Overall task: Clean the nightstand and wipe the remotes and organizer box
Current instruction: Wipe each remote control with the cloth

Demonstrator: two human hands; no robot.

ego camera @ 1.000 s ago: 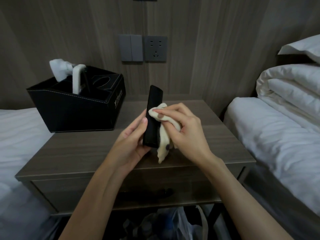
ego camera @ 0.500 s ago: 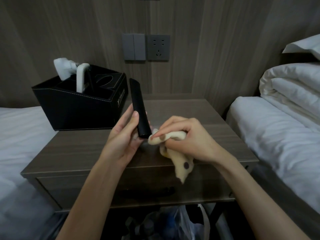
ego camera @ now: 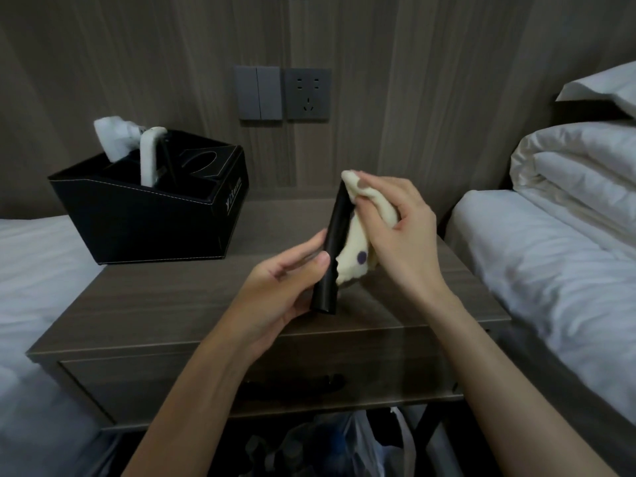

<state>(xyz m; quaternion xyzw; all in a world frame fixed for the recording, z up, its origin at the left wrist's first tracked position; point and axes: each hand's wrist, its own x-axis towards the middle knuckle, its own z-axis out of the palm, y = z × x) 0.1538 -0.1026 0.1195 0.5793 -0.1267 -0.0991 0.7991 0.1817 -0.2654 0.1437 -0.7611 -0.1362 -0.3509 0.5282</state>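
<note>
Two hands work above the bench (ego camera: 172,304). The left hand (ego camera: 275,290) grasps one black remote (ego camera: 332,242) by its lower half, fingers (ego camera: 320,260) clenched round the body. The remote is held clear of the bench top, nearly upright, with its top tilted to the right.

The right hand (ego camera: 402,235) grasps one cream cloth (ego camera: 354,259), fingers (ego camera: 378,187) curled over it and pressing it against the upper end of the black remote. Two dark dots show on the cloth, which hangs down along the right side of the remote.

One black box (ego camera: 148,222) stands on the rear left of the bench, well apart from the hands. It holds one white remote (ego camera: 148,156), upright, and one white tissue (ego camera: 113,136) just behind it.

On the wall: one switch plate (ego camera: 258,92) with two rockers, and one socket (ego camera: 307,94) just beside it. Two beds flank the bench, one left (ego camera: 31,270), one right (ego camera: 550,270). One drawer (ego camera: 172,383) sits under the bench top.
</note>
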